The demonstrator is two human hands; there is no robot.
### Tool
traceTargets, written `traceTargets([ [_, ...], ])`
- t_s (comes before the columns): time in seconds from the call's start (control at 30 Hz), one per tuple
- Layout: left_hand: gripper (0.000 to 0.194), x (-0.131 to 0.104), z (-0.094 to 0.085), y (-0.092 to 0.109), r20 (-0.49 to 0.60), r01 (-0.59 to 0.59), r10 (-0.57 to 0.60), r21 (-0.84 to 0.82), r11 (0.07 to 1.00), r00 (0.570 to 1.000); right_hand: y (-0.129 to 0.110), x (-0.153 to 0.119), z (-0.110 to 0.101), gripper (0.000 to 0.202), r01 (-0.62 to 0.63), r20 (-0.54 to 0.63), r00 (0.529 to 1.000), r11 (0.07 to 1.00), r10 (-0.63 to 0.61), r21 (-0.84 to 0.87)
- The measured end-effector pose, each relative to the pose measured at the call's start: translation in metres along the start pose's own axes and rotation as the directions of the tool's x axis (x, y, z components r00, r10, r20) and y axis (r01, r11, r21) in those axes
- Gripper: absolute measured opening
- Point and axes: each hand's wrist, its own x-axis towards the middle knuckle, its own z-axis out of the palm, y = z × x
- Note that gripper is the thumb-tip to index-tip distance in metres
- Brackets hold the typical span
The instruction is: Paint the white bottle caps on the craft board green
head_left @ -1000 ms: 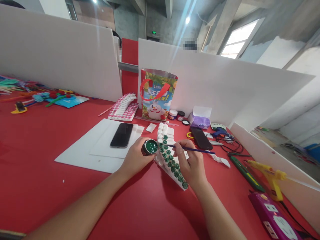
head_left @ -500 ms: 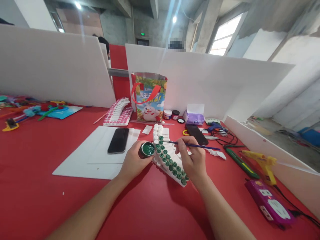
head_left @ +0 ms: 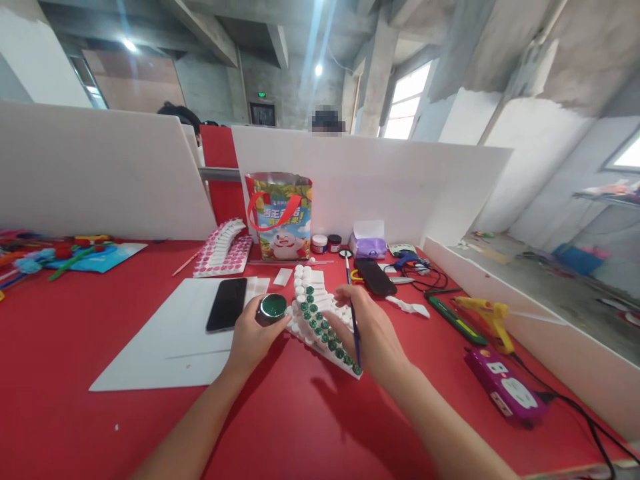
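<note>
My left hand is wrapped round a small jar of green paint, tilted so its inside shows. In my right hand is a thin blue paintbrush, nearly upright, its bristle end pointing away from me. Between the hands lies a white piece with rows of round knobs. Several knobs in the rows nearest me are painted green; those at its far left end are white. My right hand covers part of the piece's right side.
A black phone lies on white board at left. Behind stand a colourful bag, a pink-dotted piece, paint jars and a tissue pack. To the right are another phone, a green cutter, a yellow glue gun and a purple power strip.
The brush has swung from lying sideways, its tip at the knobs, to nearly upright and off them. My right hand has turned with it. The whole view has shifted.
</note>
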Motion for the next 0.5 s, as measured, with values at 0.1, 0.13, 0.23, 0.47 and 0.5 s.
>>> traceTargets([
  [0.1, 0.055, 0.0, -0.001, 0.001, -0.009, -0.018, 0.018, 0.009, 1.0, 1.0, 0.007, -0.032, -0.007, 0.039, -0.046, 0.121, 0.991, 0.994, 0.058, -0.098],
  [0.13, 0.055, 0.001, -0.001, 0.0, -0.011, -0.019, 0.019, 0.011, 1.0, 1.0, 0.012, -0.044, -0.008, 0.044, -0.048, 0.12, 0.991, 0.99, 0.064, -0.131],
  [0.23, 0.056, 0.001, 0.0, -0.001, -0.009, -0.01, 0.01, 0.003, 1.0, 1.0, 0.027, -0.072, -0.004, 0.052, -0.023, 0.075, 0.996, 0.979, 0.039, -0.203],
  [0.47, 0.053, 0.0, 0.001, -0.003, -0.005, -0.03, 0.03, 0.034, 0.999, 1.0, 0.05, -0.086, 0.003, 0.061, -0.089, 0.111, 0.987, 0.966, 0.119, -0.242],
  [0.5, 0.053, -0.001, 0.0, -0.002, -0.006, -0.029, 0.029, 0.032, 0.999, 1.0, 0.051, -0.084, 0.003, 0.061, -0.109, 0.121, 0.983, 0.967, 0.14, -0.229],
])
